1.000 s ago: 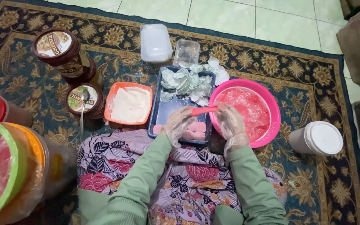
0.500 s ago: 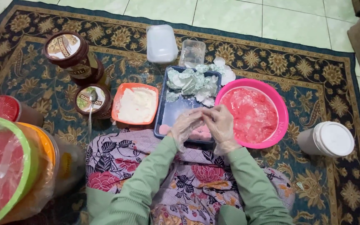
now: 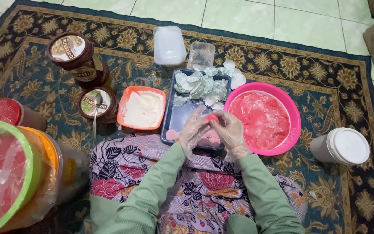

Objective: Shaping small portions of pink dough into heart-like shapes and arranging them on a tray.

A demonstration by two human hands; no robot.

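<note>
1. Pink dough ball: I see it pinched between left hand and right hand, above blue tray.
2. Step, judged: shaping. Next needs gentle, even rolling pressure.

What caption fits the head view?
Gloved left hand and right hand shape pink dough over a blue tray beside a pink bowl.
</note>
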